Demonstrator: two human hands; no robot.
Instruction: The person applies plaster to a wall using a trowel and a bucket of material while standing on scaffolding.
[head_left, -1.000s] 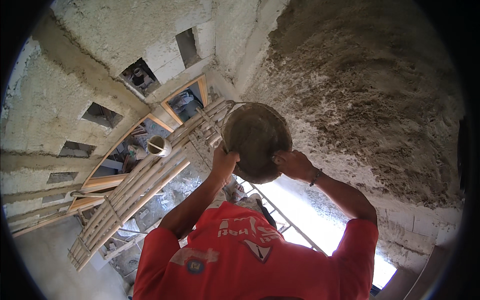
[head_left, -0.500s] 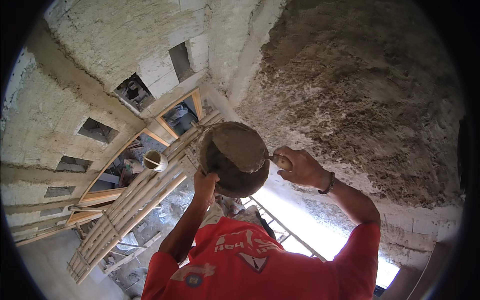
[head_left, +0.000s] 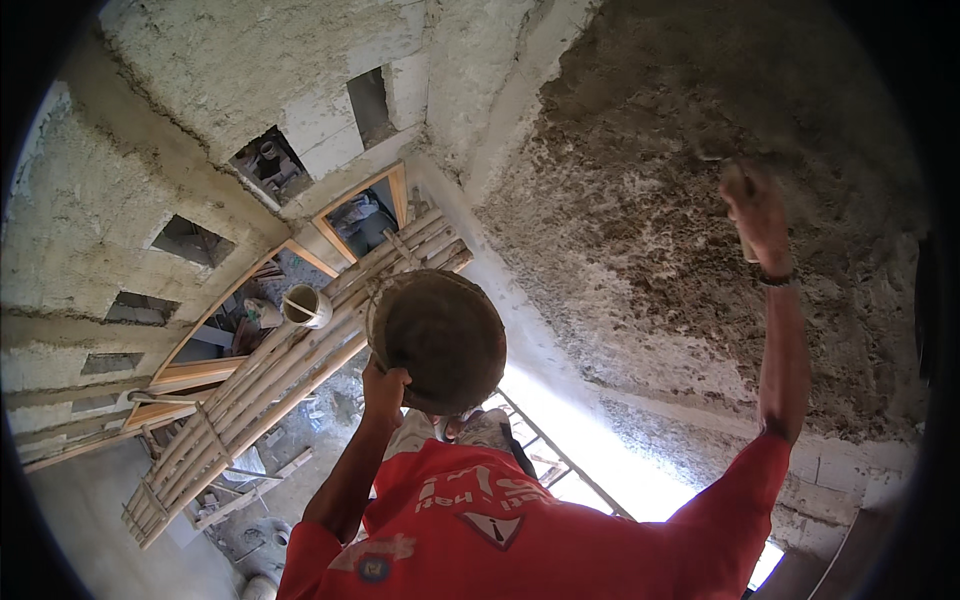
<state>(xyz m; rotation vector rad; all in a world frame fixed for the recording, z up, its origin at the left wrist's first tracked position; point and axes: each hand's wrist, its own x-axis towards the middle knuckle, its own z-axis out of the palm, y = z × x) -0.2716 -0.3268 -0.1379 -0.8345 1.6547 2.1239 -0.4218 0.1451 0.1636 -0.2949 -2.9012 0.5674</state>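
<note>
My left hand (head_left: 383, 395) grips the near left side of a round, mortar-caked bucket (head_left: 445, 330), which is held above my legs with its dark interior showing. My right hand (head_left: 762, 220) is raised at the upper right, fingers wrapped round the handle of a trowel (head_left: 737, 180); the hand is blurred. The trowel is against or very close to the rough, partly plastered wall (head_left: 640, 200); exact contact is unclear. Dark wet mortar covers much of that surface, with paler patches lower down.
Bamboo scaffold poles (head_left: 230, 420) run diagonally on the left, holding a white pail (head_left: 308, 310) with a stick across it. Beyond are a pale block wall (head_left: 160, 120) with openings and wood-framed windows (head_left: 362, 218). A ladder (head_left: 560, 470) and bright gap lie below.
My right hand has swung from the bucket up and right to the wall with the trowel, which carried mortar half a second ago. The bucket has moved down and left.
</note>
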